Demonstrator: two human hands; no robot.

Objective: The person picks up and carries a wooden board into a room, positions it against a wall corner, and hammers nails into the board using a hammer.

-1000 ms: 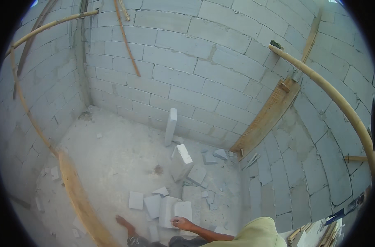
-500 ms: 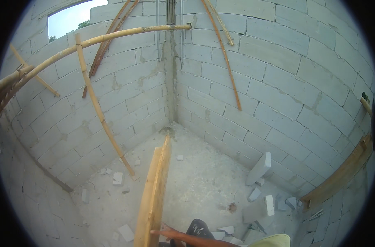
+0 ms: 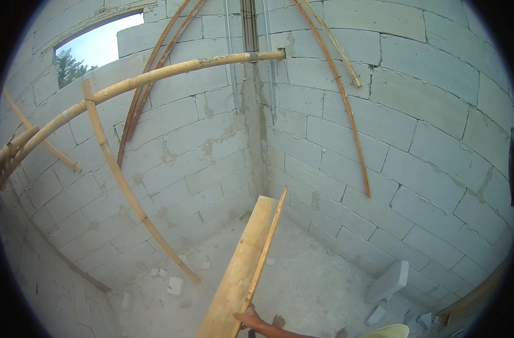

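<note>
My right hand (image 3: 248,315) is closed on the edge of a long wooden board (image 3: 234,265), which has a narrow upright strip along its right side. The board rises from the bottom middle of the view, angled up and to the right toward the wall corner. My forearm and a pale yellow sleeve (image 3: 392,332) show at the lower right, and a foot (image 3: 278,321) shows just beyond the hand. My left hand is not in view.
Pale block walls (image 3: 409,169) meet at a cement corner column (image 3: 251,129). A bamboo pole (image 3: 172,72) spans the left corner, with slanting bamboo (image 3: 136,203) below it. Thin timber strips (image 3: 347,118) lean on the walls. A window (image 3: 88,45) is upper left. Broken blocks (image 3: 386,281) lie on the floor.
The view has swung left to the corner and tilted upward. My right hand, earlier low among the blocks, now holds the board, whose far end has swung rightward since half a second ago.
</note>
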